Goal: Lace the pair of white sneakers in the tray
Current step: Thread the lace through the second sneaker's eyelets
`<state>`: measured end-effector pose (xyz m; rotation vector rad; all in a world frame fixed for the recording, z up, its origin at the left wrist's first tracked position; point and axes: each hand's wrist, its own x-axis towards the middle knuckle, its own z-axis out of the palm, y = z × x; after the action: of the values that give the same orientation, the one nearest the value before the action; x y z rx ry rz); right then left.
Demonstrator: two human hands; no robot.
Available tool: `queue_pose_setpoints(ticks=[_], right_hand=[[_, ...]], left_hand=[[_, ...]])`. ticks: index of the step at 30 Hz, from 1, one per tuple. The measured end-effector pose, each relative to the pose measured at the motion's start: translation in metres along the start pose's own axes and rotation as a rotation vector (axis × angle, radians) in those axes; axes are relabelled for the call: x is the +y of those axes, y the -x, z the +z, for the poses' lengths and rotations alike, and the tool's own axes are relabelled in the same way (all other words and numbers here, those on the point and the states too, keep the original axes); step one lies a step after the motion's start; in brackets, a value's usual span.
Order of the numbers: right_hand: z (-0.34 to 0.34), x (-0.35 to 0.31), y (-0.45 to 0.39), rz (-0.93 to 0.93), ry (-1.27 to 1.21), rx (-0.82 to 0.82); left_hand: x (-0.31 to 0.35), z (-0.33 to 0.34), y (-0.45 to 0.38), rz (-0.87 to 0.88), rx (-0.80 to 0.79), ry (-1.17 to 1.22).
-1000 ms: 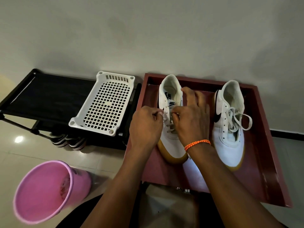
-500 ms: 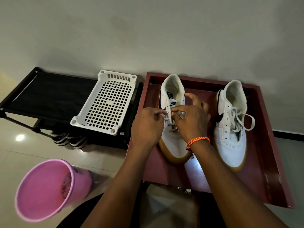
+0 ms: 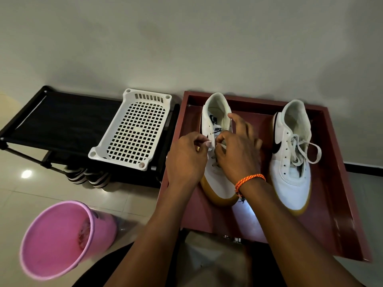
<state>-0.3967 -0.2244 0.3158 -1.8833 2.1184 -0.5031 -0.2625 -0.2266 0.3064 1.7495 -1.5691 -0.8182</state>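
Observation:
Two white sneakers with tan soles stand toe-toward-me in a dark red tray (image 3: 342, 204). Over the left sneaker (image 3: 215, 112) both hands work at its eyelets. My left hand (image 3: 186, 160) pinches the sneaker's left eyelet edge between thumb and fingers. My right hand (image 3: 238, 152), with an orange cord on the wrist, pinches a white lace end (image 3: 222, 145) over the tongue, its index finger stretched up toward the collar. The right sneaker (image 3: 290, 175) stands alone with its lace (image 3: 306, 148) threaded and lying in loose loops.
A white perforated plastic basket (image 3: 132, 129) sits on a black shoe rack (image 3: 62, 123) left of the tray, striped shoes beneath it. A pink bin (image 3: 60, 239) stands on the tiled floor at lower left. The wall is close behind the tray.
My right hand has shifted up the left sneaker, its index finger now extended toward the collar, with the lace end pulled up between the hands. The left hand stays put.

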Motion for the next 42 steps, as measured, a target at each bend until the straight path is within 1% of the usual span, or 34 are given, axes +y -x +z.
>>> queue_pose_setpoints(ticks=[3, 7, 11, 15, 17, 21, 25, 28, 31, 33, 35, 38, 40, 42], right_hand=[[0.002, 0.003, 0.003, -0.016, -0.003, 0.021], [0.002, 0.006, 0.006, -0.036, -0.051, 0.045], [0.005, 0.01, 0.006, -0.058, -0.048, 0.067], [0.008, 0.015, 0.008, -0.004, -0.123, 0.052], [0.005, 0.018, 0.008, -0.017, -0.09, 0.023], [-0.006, 0.021, 0.008, -0.016, -0.046, 0.028], [-0.01, 0.019, 0.013, -0.014, -0.031, 0.005], [-0.012, 0.02, 0.014, -0.016, -0.013, -0.01], [-0.012, 0.022, 0.014, 0.001, -0.042, -0.017], [-0.012, 0.021, 0.014, 0.006, -0.056, -0.031], [-0.012, 0.021, 0.014, 0.01, -0.069, -0.044], [-0.011, 0.023, 0.014, 0.005, -0.09, -0.056], [-0.011, 0.024, 0.014, -0.003, -0.097, -0.056], [-0.011, 0.024, 0.013, -0.007, -0.099, -0.06]], left_hand=[[0.001, 0.001, 0.0, -0.008, 0.026, -0.032], [0.003, 0.003, 0.001, -0.016, 0.046, -0.013], [0.004, 0.005, 0.002, -0.013, 0.048, -0.012], [0.002, 0.008, 0.002, 0.011, 0.071, -0.003], [0.001, 0.009, 0.002, 0.033, 0.084, -0.013], [0.004, 0.008, 0.002, 0.037, 0.054, -0.01], [0.006, 0.005, 0.003, 0.001, 0.038, 0.01], [0.01, 0.002, 0.004, -0.01, 0.07, -0.034], [0.013, -0.001, 0.003, -0.083, 0.1, -0.054], [0.014, -0.004, 0.001, -0.123, 0.113, 0.023], [0.018, -0.009, 0.0, -0.139, 0.109, 0.212], [0.024, -0.017, 0.0, -0.151, 0.043, 0.539], [0.027, -0.023, -0.001, -0.181, -0.005, 0.705], [0.025, -0.027, -0.003, -0.238, -0.02, 0.835]])
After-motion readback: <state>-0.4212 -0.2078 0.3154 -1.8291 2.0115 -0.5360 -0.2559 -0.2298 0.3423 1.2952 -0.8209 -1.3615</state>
